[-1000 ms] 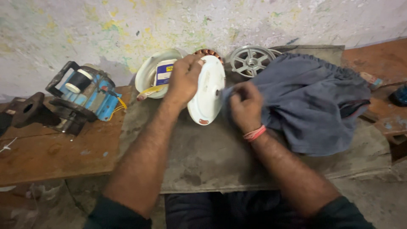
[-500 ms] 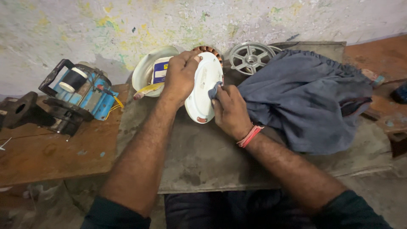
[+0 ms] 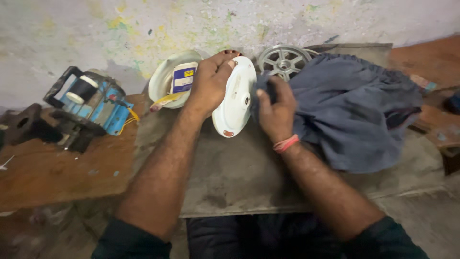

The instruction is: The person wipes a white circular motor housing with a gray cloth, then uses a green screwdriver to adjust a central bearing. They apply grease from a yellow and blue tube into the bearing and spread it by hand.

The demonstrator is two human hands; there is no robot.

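Head view. Stained plaster wall behind a grey slab (image 3: 239,177) laid over a worn wooden bench (image 3: 52,177). Left hand (image 3: 211,81) grips the upper rim of a white round cover (image 3: 235,103), fingers curled over its top edge, holding it tilted on edge with the lower rim near or on the slab. Right hand (image 3: 275,112), fingers closed on a bunched fold of grey cloth (image 3: 354,110), presses that fold against the cover's right rim. Cover appears rigid, smooth and probably light for its size; a glossy face may slip, so the rim is the sound hold. Cloth is soft and limp, taken anywhere by a handful. Behind the left hand, a second white shell (image 3: 167,79) with a blue label; behind the cloth, a spoked metal wheel (image 3: 283,60). At left, a blue machine (image 3: 91,103), its kind unclear.
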